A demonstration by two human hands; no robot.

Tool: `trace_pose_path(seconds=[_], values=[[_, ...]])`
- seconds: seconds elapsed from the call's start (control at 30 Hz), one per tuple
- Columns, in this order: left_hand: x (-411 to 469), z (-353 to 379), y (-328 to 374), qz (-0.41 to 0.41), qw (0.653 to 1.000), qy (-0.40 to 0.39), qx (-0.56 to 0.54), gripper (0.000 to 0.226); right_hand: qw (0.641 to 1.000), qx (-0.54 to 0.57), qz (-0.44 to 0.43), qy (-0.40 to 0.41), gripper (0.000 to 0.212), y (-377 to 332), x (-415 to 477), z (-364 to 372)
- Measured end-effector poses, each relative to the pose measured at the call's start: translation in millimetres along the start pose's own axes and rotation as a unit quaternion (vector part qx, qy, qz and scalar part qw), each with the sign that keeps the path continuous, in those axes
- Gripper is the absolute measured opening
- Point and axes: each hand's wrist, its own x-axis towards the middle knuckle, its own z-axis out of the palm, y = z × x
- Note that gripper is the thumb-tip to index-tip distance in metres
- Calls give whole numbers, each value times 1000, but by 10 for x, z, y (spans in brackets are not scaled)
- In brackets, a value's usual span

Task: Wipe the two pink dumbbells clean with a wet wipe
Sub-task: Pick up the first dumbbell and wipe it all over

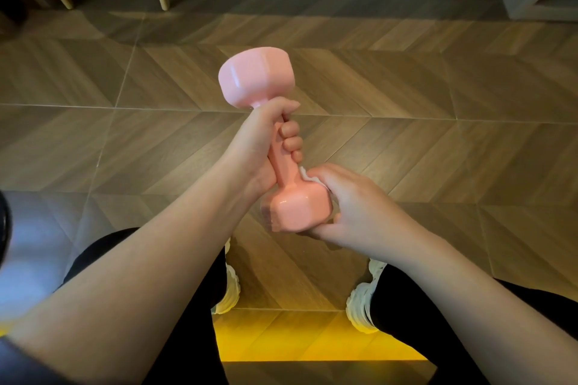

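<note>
One dumbbell [256,78] hangs mid-air above the floor [438,87]. The left hand [259,147] grips its handle and the right hand [353,206] clasps the wipe [305,175] round the lower head. It is probably heavy, rigid and glossy, and slippery once wet.

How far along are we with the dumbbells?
Nothing visibly finished. In hand: the left hand grips the pink dumbbell by its handle; the right hand presses the wet wipe against its near head. Left: probably the rest of it, plus the second dumbbell, not in view.

Dim, warm light; a yellow glow crosses the near brown chevron wood floor [406,87]. The left edge blurs under pale glare.
</note>
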Motion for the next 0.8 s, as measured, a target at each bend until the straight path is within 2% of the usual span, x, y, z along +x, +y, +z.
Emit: trace_pose_path(seconds=[0.07, 0.17, 0.3, 0.4, 0.57, 0.7, 0.8], values=[[2, -4, -24, 2, 1000, -4, 22, 31, 1000, -13, 5, -17, 45, 8, 20, 29], [-3, 0, -26, 27, 999, 3, 42, 22, 992, -100, -30, 77, 39, 42, -8, 56], [-3, -9, -2, 35, 998, 39, 33, 8, 981, -116, -29, 155, 55, 76, -33, 45], [6, -32, 5, 13, 998, 53, 27, 12, 982, -120, -25, 140, 59, 70, -15, 35], [0, -66, -9, 17, 998, 50, 16, 12, 993, -103, -27, 58, 55, 63, 16, 34], [21, -43, -19, 32, 998, 45, 15, 10, 980, -147, -54, 123, 46, 91, 10, 54], [46, -34, -39, 10, 998, 64, 27, 10, 965, -188, -81, 163, 43, 128, 7, 96]])
